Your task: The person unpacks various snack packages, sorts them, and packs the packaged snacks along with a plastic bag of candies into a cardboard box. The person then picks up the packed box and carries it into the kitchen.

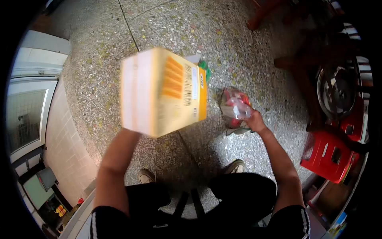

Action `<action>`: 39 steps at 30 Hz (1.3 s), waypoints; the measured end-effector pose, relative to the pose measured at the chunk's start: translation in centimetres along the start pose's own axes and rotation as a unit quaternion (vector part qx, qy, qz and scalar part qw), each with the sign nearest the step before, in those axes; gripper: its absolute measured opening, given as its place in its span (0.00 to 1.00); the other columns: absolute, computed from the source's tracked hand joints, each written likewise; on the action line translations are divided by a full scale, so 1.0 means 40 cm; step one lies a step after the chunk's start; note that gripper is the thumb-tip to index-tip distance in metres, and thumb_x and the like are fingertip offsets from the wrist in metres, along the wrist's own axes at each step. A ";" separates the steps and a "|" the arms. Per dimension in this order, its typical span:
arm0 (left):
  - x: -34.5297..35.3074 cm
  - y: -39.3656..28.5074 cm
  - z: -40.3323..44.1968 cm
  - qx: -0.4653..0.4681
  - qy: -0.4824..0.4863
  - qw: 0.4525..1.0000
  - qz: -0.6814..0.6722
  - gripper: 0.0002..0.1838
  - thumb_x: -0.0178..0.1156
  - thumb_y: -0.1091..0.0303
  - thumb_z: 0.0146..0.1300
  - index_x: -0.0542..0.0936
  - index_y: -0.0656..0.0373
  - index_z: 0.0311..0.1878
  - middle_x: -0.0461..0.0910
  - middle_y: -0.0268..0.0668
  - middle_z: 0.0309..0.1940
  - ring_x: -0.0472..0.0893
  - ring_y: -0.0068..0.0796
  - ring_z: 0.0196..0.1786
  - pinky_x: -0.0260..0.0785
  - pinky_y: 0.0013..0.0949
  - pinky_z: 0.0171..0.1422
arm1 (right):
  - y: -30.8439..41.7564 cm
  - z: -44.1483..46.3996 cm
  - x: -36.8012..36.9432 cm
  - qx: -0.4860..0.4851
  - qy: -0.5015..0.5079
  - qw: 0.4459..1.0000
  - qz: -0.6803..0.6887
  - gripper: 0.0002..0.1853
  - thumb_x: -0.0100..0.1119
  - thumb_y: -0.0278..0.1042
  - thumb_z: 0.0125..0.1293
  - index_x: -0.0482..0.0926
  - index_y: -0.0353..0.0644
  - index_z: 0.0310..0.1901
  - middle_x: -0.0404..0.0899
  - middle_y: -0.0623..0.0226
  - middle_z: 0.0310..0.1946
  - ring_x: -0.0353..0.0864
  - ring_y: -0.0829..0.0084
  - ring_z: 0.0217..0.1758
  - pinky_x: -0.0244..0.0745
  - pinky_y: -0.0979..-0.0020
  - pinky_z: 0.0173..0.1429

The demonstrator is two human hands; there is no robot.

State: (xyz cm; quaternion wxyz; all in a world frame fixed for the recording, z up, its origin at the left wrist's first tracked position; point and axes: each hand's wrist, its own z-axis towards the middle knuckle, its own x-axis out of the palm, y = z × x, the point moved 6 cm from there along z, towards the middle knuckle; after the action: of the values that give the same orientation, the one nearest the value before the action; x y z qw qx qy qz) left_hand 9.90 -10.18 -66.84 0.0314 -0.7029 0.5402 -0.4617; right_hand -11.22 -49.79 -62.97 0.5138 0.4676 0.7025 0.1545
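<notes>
A yellow-and-white cardboard box [175,95], printed with an orange picture and dark lettering, is raised off the floor and tilted, slightly smeared by motion. My left forearm [119,153] reaches up to its lower edge; the box hides my left hand and its fingers, and it is held up from that side. Over to the right, my right hand [255,120] is closed on a clear plastic bag [237,108] with something red inside. What the red contents are, I cannot make out. A bit of green plastic [205,68] shows behind the box's far edge.
Speckled stone floor [95,71] spreads below, with my shoes [237,166] near my knees. A red plastic stool [332,153], dark wooden furniture [296,63] and a round metal lid or pan [337,92] stand at right. A white-framed glass door [30,115] is at left.
</notes>
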 end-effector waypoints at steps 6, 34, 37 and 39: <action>-0.041 -0.288 -0.060 0.062 0.070 0.994 -0.054 0.22 0.48 0.51 0.64 0.71 0.55 0.54 0.75 0.36 0.49 0.74 0.36 0.49 0.67 0.39 0.55 | 0.048 -0.063 -0.038 0.006 0.089 0.990 0.109 0.45 0.71 0.25 0.44 0.58 0.51 0.65 0.71 0.60 0.53 0.69 0.68 0.57 0.66 0.70 0.60; 0.332 -0.543 -0.124 0.072 0.235 0.955 -0.166 0.25 0.41 0.48 0.65 0.67 0.58 0.55 0.68 0.47 0.52 0.68 0.48 0.55 0.63 0.57 0.56 | 0.301 -0.112 -0.191 -0.113 -0.109 0.976 0.148 0.33 0.60 0.36 0.58 0.59 0.44 0.65 0.71 0.60 0.54 0.72 0.73 0.54 0.71 0.74 0.50; 0.311 -0.567 -0.132 0.114 0.177 0.968 -0.137 0.22 0.45 0.52 0.64 0.69 0.59 0.53 0.71 0.47 0.49 0.70 0.44 0.52 0.64 0.50 0.57 | 0.289 -0.113 -0.187 -0.110 -0.115 0.977 0.145 0.32 0.59 0.35 0.59 0.59 0.43 0.64 0.71 0.59 0.54 0.71 0.72 0.54 0.71 0.73 0.51; 0.292 -0.583 -0.134 0.145 0.142 0.973 -0.110 0.20 0.49 0.56 0.63 0.70 0.60 0.52 0.72 0.46 0.46 0.71 0.41 0.50 0.65 0.44 0.58 | 0.277 -0.112 -0.183 -0.099 -0.107 0.975 0.166 0.31 0.58 0.34 0.59 0.59 0.42 0.64 0.72 0.59 0.53 0.71 0.72 0.55 0.70 0.74 0.52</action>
State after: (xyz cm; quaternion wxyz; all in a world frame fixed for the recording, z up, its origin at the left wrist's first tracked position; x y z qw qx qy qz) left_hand 23.15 -7.29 -43.93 0.0054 -0.6731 0.3857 -0.6310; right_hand -9.32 -48.89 -49.10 0.5970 0.5383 0.5375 0.2549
